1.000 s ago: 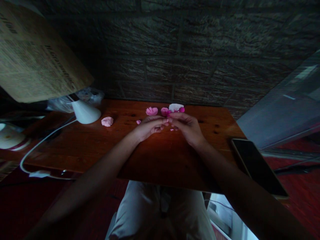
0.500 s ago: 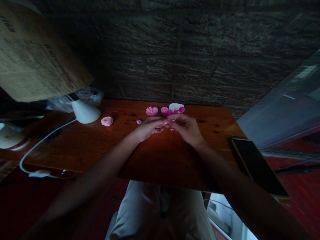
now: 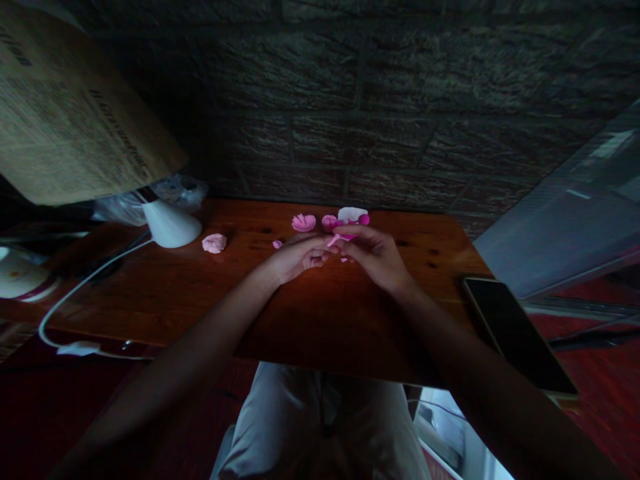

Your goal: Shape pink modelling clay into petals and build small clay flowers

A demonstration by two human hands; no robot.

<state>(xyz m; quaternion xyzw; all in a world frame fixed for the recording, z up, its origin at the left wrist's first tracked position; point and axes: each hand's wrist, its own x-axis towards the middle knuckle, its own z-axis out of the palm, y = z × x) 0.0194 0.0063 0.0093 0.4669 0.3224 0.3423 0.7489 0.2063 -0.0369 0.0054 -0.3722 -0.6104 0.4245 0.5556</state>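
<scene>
Over the middle of the table, my left hand (image 3: 303, 257) and my right hand (image 3: 377, 257) meet at their fingertips. Between them is a thin, light pink piece of clay (image 3: 333, 240), pinched by the right thumb and forefinger and lying against the closed left fingers. Just behind the hands are a ruffled pink clay shape (image 3: 303, 222), a smaller round pink one (image 3: 329, 222), a magenta disc (image 3: 364, 219) and a white piece (image 3: 352, 213). My right hand partly covers other magenta bits. A small pink bit (image 3: 277, 245) lies left of my left hand.
A larger pale pink lump (image 3: 215, 243) sits near the white lamp base (image 3: 173, 225). The lampshade (image 3: 85, 113) overhangs the left side, and a white cord (image 3: 75, 297) runs off the table edge. A phone (image 3: 517, 333) lies at the right edge; a stone-textured wall (image 3: 320, 93) stands behind.
The light pink piece between my fingertips now shows as a longer strip. My right fingers have shifted slightly; the things on the table have stayed in place.
</scene>
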